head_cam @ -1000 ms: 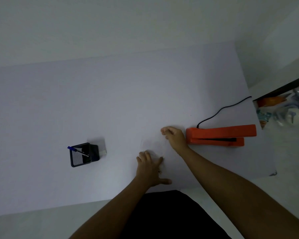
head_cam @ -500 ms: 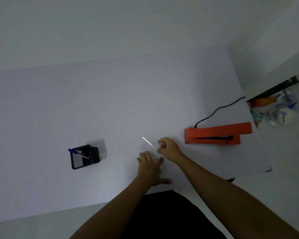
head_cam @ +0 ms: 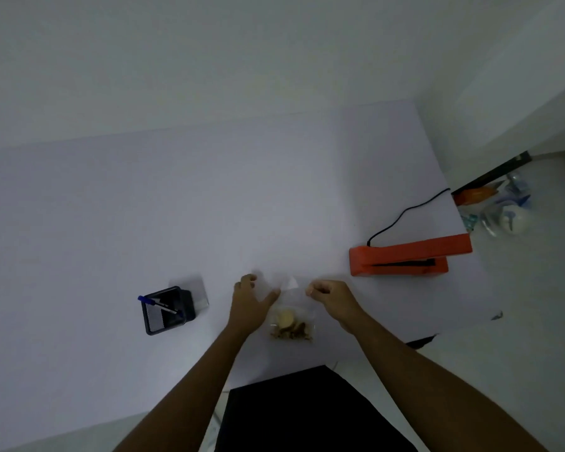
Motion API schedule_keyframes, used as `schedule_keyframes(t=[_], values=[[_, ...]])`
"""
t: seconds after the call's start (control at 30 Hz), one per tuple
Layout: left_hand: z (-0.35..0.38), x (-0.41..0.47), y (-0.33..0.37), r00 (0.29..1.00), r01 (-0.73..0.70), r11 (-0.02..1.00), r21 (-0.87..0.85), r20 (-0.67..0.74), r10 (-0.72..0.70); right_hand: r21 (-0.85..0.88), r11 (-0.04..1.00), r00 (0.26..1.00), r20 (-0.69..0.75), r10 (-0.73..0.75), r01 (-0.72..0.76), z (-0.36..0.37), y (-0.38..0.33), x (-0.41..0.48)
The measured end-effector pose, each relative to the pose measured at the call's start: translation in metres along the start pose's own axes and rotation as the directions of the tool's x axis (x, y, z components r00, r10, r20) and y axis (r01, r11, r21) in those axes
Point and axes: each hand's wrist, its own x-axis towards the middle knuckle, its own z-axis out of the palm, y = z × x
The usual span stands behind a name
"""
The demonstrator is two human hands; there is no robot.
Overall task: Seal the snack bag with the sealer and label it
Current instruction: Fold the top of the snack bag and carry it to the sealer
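A clear snack bag [head_cam: 291, 316] with pale and brown snacks at its bottom lies on the white table [head_cam: 209, 207] near the front edge. My left hand [head_cam: 250, 300] holds the bag's upper left part, fingers curled on the plastic. My right hand [head_cam: 331, 296] pinches the bag's top right edge. The orange sealer [head_cam: 405, 259] sits to the right of my right hand, its jaw slightly open, a black cord running from its back end.
A black mesh holder [head_cam: 165, 309] with a blue pen and a clear block beside it stands left of my hands. Past the table's right edge are bags and cluttered items [head_cam: 499, 207]. A dark chair or lap [head_cam: 307, 412] is below.
My left hand lifted off the bag and slid up to its left edge, uncovering the snacks. My right hand moved from the sealer's end to the bag's top and pulled it taut.
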Motion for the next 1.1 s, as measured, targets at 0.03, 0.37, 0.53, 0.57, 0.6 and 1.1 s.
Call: schedule_keyframes(t=[0.03, 0.37, 0.53, 0.57, 0.6, 1.1], values=[[-0.005, 0.002, 0.001, 0.996, 0.005, 0.999, -0.049, 0.085, -0.001, 0.005, 1.0, 1.0, 0.002, 0.001, -0.001, 0.0, -0.001, -0.004], [-0.004, -0.007, 0.02, 0.961, -0.085, 0.953, -0.29, 0.229, 0.155, 0.052, 0.996, 0.998, -0.005, -0.069, 0.069, -0.019, -0.009, -0.04], [0.021, -0.012, 0.036, 0.955, -0.078, 0.937, -0.341, 0.243, 0.168, 0.061, 0.995, 0.997, -0.024, -0.076, 0.077, -0.042, -0.004, -0.054], [0.028, -0.016, 0.041, 0.957, -0.084, 0.941, -0.328, 0.235, 0.168, 0.065, 0.995, 0.997, -0.024, -0.076, 0.077, -0.05, -0.002, -0.055], [0.045, -0.021, 0.052, 0.959, -0.096, 0.94, -0.328, 0.222, 0.175, 0.073, 0.994, 0.997, -0.027, -0.079, 0.081, -0.067, 0.003, -0.058], [0.178, -0.035, 0.126, 0.962, 0.015, 0.912, -0.41, 0.255, 0.099, 0.224, 0.973, 0.998, -0.03, -0.054, 0.059, -0.208, 0.057, -0.054]])
